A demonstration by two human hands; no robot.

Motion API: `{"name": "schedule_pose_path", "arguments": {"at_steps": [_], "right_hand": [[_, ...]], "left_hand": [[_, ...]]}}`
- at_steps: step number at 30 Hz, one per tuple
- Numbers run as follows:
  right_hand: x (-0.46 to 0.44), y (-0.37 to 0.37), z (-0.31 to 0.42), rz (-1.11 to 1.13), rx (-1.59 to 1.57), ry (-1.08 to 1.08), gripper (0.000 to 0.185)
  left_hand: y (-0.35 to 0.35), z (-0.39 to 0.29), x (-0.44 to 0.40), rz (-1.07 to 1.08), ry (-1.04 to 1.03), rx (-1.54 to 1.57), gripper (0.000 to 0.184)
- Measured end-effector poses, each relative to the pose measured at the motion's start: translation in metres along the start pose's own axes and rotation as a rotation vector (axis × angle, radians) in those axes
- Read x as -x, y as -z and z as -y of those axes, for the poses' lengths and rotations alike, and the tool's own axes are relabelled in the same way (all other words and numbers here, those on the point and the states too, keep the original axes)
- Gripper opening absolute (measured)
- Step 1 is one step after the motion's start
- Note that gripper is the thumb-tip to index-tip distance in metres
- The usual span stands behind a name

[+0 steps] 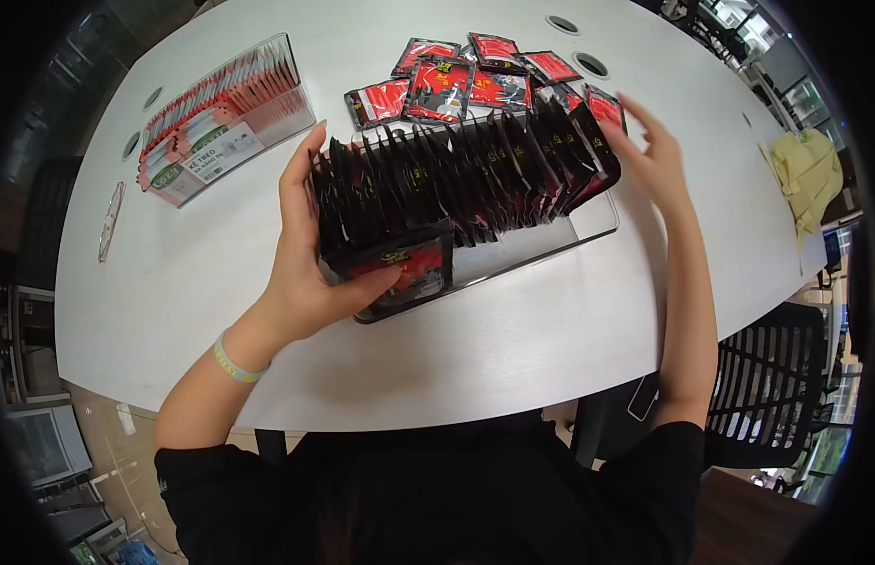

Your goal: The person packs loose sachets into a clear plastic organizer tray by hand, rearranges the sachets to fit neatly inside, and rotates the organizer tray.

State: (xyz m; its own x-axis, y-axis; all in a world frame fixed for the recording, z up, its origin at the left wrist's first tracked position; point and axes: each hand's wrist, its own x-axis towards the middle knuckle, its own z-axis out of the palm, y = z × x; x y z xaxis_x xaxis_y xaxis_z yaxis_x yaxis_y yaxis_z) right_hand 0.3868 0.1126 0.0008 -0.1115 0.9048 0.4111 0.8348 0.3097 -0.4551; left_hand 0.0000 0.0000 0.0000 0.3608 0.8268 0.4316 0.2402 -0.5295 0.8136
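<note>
Glossy black sachets (456,174), red-panelled with yellow lettering, stand packed in a clear tray (536,252) at twelve o'clock on the bench (197,282); left fingers (296,177) clasp their nine o'clock end, right fingers (647,119) loosely parted at two

Left hand (301,273) clasping black packets (428,179) in a clear bin (553,243) — right hand (652,160) spread beside them, red packets (441,87) beyond

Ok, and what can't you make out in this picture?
Head view:
Floor of the clear plastic bin: mostly covered by packed sachets.
Most fingers of the left hand: hidden behind hand and sachets.
Fine print on the loose sachets: too small.
Whether the right hand touches the end sachet: overlap hides it.
</note>
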Motion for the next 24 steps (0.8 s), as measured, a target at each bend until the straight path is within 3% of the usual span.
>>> {"name": "schedule_pose_path", "arguments": {"at_steps": [2, 6, 8, 17, 20, 24], "right_hand": [[0.005, -0.013, -0.008, 0.126, 0.103, 0.146, 0.052], [0.006, 0.013, -0.004, 0.212, 0.049, 0.126, 0.048], [0.005, 0.019, 0.004, 0.321, 0.218, -0.068, 0.045], [0.001, 0.004, 0.01, 0.26, 0.564, 0.089, 0.032], [0.004, 0.007, 0.011, 0.096, 0.417, 0.276, 0.028], [0.003, -0.008, -0.012, -0.007, 0.306, 0.336, 0.026]], "left_hand": [[0.001, 0.001, 0.0, -0.002, -0.006, -0.034, 0.11], [-0.007, 0.003, 0.002, -0.023, 0.015, 0.052, 0.11], [-0.005, 0.004, 0.002, -0.019, 0.005, 0.055, 0.11], [-0.004, -0.001, 0.001, -0.035, 0.047, 0.127, 0.109], [-0.004, 0.0, 0.001, -0.037, 0.059, 0.158, 0.109], [-0.003, 0.0, 0.002, -0.036, 0.054, 0.145, 0.109]]}}
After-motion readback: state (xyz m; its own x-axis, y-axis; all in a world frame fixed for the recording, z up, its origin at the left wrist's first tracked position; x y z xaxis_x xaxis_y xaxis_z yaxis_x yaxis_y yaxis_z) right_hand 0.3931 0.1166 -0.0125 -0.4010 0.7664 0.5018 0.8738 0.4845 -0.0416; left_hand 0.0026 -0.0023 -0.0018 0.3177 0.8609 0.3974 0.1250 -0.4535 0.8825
